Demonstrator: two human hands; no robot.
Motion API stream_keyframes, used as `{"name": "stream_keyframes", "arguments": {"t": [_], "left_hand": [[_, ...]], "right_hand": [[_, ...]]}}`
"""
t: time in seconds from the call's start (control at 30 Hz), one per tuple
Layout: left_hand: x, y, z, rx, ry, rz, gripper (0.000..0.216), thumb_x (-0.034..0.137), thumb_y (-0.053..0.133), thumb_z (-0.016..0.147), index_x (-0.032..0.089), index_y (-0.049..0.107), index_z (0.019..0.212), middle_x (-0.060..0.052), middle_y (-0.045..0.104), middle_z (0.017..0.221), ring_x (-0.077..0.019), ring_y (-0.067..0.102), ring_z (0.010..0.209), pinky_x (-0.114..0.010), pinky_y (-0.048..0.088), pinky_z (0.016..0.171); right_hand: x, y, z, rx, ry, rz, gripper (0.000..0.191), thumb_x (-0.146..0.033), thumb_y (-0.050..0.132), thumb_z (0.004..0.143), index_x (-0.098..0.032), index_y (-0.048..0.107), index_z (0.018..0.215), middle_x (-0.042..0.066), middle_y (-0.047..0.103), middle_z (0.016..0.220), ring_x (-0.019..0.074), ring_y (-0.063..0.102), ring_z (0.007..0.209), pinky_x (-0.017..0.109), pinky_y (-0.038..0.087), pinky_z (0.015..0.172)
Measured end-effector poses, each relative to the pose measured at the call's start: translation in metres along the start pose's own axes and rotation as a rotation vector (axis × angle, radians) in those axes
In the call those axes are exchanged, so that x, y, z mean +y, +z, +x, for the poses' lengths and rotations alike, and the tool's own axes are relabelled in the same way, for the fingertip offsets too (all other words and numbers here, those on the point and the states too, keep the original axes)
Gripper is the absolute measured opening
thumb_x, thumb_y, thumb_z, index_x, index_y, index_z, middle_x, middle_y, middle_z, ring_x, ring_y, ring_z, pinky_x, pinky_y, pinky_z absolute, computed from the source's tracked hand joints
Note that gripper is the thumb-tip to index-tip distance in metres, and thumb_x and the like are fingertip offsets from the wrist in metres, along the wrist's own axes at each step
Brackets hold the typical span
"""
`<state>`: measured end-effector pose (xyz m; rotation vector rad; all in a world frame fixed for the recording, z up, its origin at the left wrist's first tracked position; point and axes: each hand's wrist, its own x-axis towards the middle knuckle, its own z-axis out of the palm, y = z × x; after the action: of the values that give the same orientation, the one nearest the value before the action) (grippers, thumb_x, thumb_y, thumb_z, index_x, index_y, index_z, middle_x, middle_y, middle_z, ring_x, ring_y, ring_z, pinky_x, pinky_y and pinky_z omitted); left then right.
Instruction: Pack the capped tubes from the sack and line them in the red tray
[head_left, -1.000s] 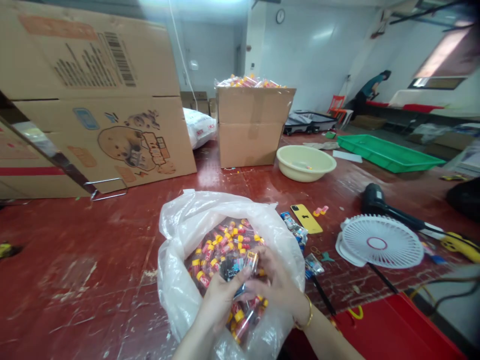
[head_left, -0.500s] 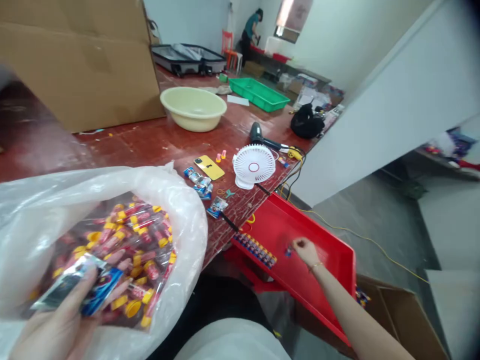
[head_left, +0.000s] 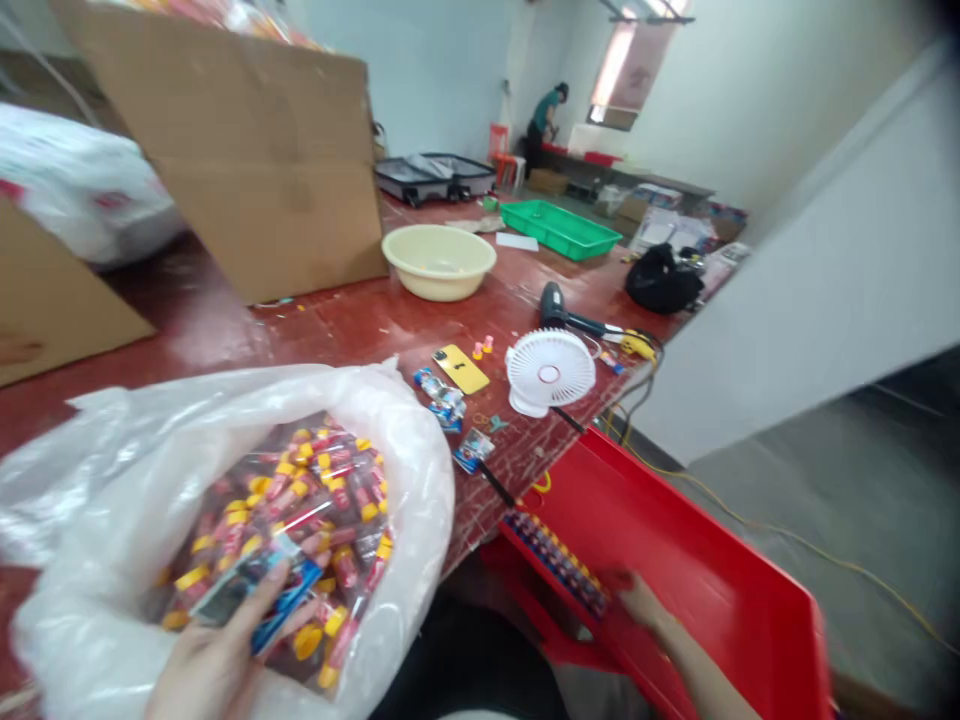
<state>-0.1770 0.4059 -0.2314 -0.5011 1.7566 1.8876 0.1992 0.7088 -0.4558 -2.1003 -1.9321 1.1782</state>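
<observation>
My left hand (head_left: pixel 217 650) grips a few flat blue-and-silver packets (head_left: pixel 281 595), thumb on top. It is over the mouth of a large white plastic bag (head_left: pixel 420 470), which is full of small clear tubes (head_left: pixel 345 565) with pink contents and yellow caps. Lower right, my right hand (head_left: pixel 637 600) is at the near end of a tight double row of small blue items with yellow tops (head_left: pixel 559 560). That row lies along the left side of a red tray (head_left: pixel 720 560). Motion smears the right fingers, so whatever they hold cannot be made out.
On the red table are a white fan (head_left: pixel 551 372), a yellow phone (head_left: pixel 460 369), more packets (head_left: pixel 474 450), a hair dryer (head_left: pixel 574 318), a cream basin (head_left: pixel 439 262) and a green tray (head_left: pixel 559 230). A cardboard box (head_left: pixel 300 180) stands behind. A person (head_left: pixel 546 120) works far off.
My right hand has moved left and nearer across the red tray, from its middle to the end of the row. The left hand keeps the packets. The whole view has shifted.
</observation>
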Motion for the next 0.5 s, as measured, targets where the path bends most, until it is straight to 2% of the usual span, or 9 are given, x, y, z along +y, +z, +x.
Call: {"name": "stream_keyframes", "arguments": {"t": [0.07, 0.13, 0.2, 0.27, 0.33, 0.4, 0.5], "left_hand": [[0.001, -0.003, -0.001, -0.051, -0.043, -0.02, 0.041, 0.005, 0.074, 0.068, 0.011, 0.066, 0.108, -0.008, 0.074, 0.102, -0.0254, 0.072, 0.083, -0.034, 0.063, 0.065], [0.0, -0.005, 0.001, -0.098, -0.056, -0.034, 0.043, 0.008, 0.079, 0.062, 0.01, 0.068, 0.103, -0.011, 0.074, 0.101, -0.0281, 0.071, 0.087, -0.033, 0.063, 0.066], [-0.002, -0.005, 0.005, -0.162, -0.074, -0.075, 0.043, 0.011, 0.08, 0.062, 0.01, 0.067, 0.103, -0.012, 0.073, 0.102, -0.0299, 0.07, 0.092, -0.035, 0.063, 0.069], [-0.004, -0.003, 0.005, -0.212, -0.069, -0.126, 0.043, 0.014, 0.077, 0.067, 0.01, 0.065, 0.108, -0.013, 0.072, 0.106, -0.0296, 0.069, 0.096, -0.037, 0.063, 0.071], [-0.002, -0.006, 0.0, -0.217, -0.022, -0.186, 0.044, 0.014, 0.072, 0.072, 0.01, 0.062, 0.114, -0.014, 0.072, 0.105, -0.029, 0.069, 0.095, -0.037, 0.063, 0.068], [0.003, -0.018, -0.011, -0.211, 0.043, -0.261, 0.045, 0.015, 0.068, 0.075, 0.009, 0.059, 0.118, -0.014, 0.072, 0.1, -0.0287, 0.07, 0.09, -0.036, 0.063, 0.061], [0.013, -0.05, -0.033, -0.239, 0.114, -0.349, 0.045, 0.023, 0.067, 0.077, 0.006, 0.058, 0.118, -0.015, 0.072, 0.092, -0.0285, 0.07, 0.085, -0.035, 0.061, 0.056]], "right_hand": [[-0.013, -0.007, 0.002, 0.07, -0.106, 0.021, 0.017, -0.022, 0.059, 0.069, -0.018, 0.054, 0.084, 0.006, 0.063, 0.073, 0.0234, 0.066, 0.069, 0.037, 0.055, 0.068], [-0.041, -0.009, -0.001, 0.147, -0.316, 0.097, 0.027, -0.025, 0.053, 0.07, -0.016, 0.053, 0.096, 0.012, 0.064, 0.09, 0.024, 0.066, 0.08, 0.039, 0.055, 0.077], [-0.085, -0.007, -0.015, 0.203, -0.606, 0.181, 0.033, -0.029, 0.051, 0.075, -0.015, 0.052, 0.106, 0.013, 0.063, 0.1, 0.0225, 0.066, 0.084, 0.04, 0.055, 0.08], [-0.14, 0.0, -0.042, 0.215, -0.891, 0.227, 0.031, -0.032, 0.052, 0.081, -0.017, 0.054, 0.108, 0.01, 0.064, 0.1, 0.0206, 0.065, 0.085, 0.038, 0.055, 0.08], [-0.194, 0.012, -0.079, 0.18, -1.095, 0.267, 0.023, -0.029, 0.052, 0.086, -0.018, 0.056, 0.106, 0.009, 0.063, 0.098, 0.0188, 0.063, 0.087, 0.034, 0.055, 0.079], [-0.238, 0.027, -0.119, 0.115, -1.231, 0.335, 0.02, -0.027, 0.052, 0.088, -0.019, 0.057, 0.105, 0.009, 0.061, 0.102, 0.0183, 0.062, 0.09, 0.032, 0.054, 0.078], [-0.277, 0.054, -0.173, -0.037, -1.377, 0.43, 0.02, -0.025, 0.055, 0.088, -0.018, 0.057, 0.106, 0.01, 0.059, 0.107, 0.0206, 0.06, 0.1, 0.034, 0.05, 0.084]]}}
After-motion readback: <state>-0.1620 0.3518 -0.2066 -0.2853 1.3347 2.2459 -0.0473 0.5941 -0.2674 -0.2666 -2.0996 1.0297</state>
